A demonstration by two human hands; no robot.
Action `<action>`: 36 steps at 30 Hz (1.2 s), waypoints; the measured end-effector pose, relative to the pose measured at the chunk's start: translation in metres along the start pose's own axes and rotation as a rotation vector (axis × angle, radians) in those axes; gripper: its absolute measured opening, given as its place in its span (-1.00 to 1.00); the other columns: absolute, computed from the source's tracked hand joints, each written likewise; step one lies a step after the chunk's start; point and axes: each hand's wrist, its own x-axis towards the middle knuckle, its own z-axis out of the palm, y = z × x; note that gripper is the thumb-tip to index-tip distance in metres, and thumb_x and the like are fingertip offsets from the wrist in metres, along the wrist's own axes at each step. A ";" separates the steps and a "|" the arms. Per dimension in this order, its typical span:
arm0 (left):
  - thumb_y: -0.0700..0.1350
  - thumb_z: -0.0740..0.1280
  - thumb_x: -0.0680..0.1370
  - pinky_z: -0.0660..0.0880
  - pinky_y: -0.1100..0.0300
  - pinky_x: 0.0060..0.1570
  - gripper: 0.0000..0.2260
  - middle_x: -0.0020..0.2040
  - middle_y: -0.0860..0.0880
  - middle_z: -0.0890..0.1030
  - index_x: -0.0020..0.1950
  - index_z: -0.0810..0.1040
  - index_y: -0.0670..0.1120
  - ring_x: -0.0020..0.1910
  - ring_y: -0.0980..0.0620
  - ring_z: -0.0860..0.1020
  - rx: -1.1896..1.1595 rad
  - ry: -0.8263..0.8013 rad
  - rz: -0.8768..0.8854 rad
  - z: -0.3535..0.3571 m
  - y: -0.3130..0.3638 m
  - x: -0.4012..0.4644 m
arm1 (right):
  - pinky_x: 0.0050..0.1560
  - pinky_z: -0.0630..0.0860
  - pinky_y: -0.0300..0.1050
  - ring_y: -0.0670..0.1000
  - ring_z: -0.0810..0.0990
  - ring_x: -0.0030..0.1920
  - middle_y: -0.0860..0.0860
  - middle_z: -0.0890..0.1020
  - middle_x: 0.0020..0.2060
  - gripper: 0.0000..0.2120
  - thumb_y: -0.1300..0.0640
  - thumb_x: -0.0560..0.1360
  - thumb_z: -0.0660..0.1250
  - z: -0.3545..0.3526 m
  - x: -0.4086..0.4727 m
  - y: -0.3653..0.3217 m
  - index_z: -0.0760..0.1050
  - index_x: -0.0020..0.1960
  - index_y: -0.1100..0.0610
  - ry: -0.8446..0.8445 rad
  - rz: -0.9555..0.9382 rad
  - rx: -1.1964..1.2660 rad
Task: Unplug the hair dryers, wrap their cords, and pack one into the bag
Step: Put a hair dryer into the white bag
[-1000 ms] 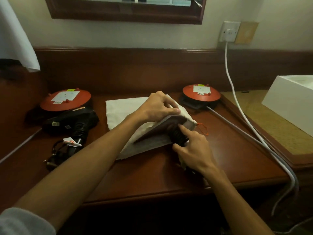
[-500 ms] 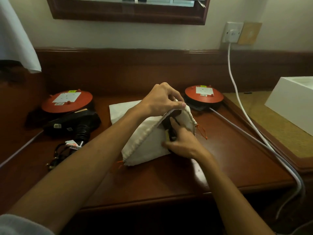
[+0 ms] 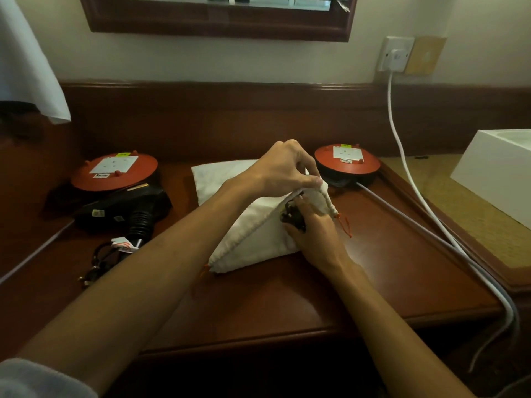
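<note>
Currently the white drawstring bag (image 3: 253, 239) is lying near the middle of the wooden desk (image 3: 287, 305), and one hair dryer is almost wholly inside it; only a dark part (image 3: 291, 216) is showing at the mouth. The left hand (image 3: 283, 170) is pinching the bag's upper hem and lifting it open. The right hand (image 3: 316, 237) is pressing the dark part inward; whether its fingers are gripping it cannot be told. Judged from this, packing is nearing completion, with the drawstring (image 3: 343, 225) not yet pulled.

The second hair dryer (image 3: 123, 208) is lying toward the desk's left edge, unplugged, its cord (image 3: 100, 257) bundled beside it. Two red-topped reels (image 3: 115, 172) are sitting along the back edge. A white cable (image 3: 402, 156) is hanging from the wall socket (image 3: 396, 54) past the desk's right edge.
</note>
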 end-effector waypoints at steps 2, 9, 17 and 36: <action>-0.01 0.50 0.50 0.35 0.43 -0.43 -0.83 -0.30 0.15 0.55 -0.04 0.76 -0.10 -0.35 0.14 0.50 0.003 0.006 0.005 -0.001 0.003 0.002 | 0.10 0.63 0.22 0.23 0.60 0.25 0.16 0.53 0.37 -0.48 0.08 0.53 0.43 0.008 0.005 0.002 0.37 0.44 0.13 0.050 0.024 -0.053; -0.04 0.50 0.51 0.34 0.42 -0.40 -0.84 -0.31 0.16 0.55 -0.04 0.76 -0.12 -0.35 0.13 0.51 -0.009 -0.013 0.008 0.005 0.006 0.004 | 0.09 0.56 0.04 0.17 0.63 0.16 0.15 0.66 0.15 -0.62 0.11 0.48 0.49 0.016 0.021 0.008 0.54 0.25 0.20 0.229 0.154 -0.186; 0.22 0.48 0.44 0.54 0.21 -0.16 -0.62 -0.18 0.08 0.64 0.14 0.67 0.02 -0.19 0.13 0.61 -0.100 0.010 -0.136 0.017 -0.034 -0.025 | -0.23 0.62 0.00 0.07 0.68 -0.26 0.07 0.71 -0.23 -0.93 0.21 0.53 0.42 -0.029 -0.030 -0.003 0.66 -0.10 0.20 0.139 0.016 -0.055; 0.56 -0.20 0.43 -0.34 -0.33 0.47 -0.26 0.65 0.01 -0.23 0.57 -0.22 0.37 0.60 -0.10 -0.32 0.439 -0.261 -0.371 0.093 -0.105 -0.090 | 0.14 0.54 0.14 0.22 0.56 0.18 0.04 0.47 0.32 -0.39 -0.18 0.48 0.43 -0.020 0.046 0.017 0.34 0.47 -0.12 -0.251 0.243 -0.364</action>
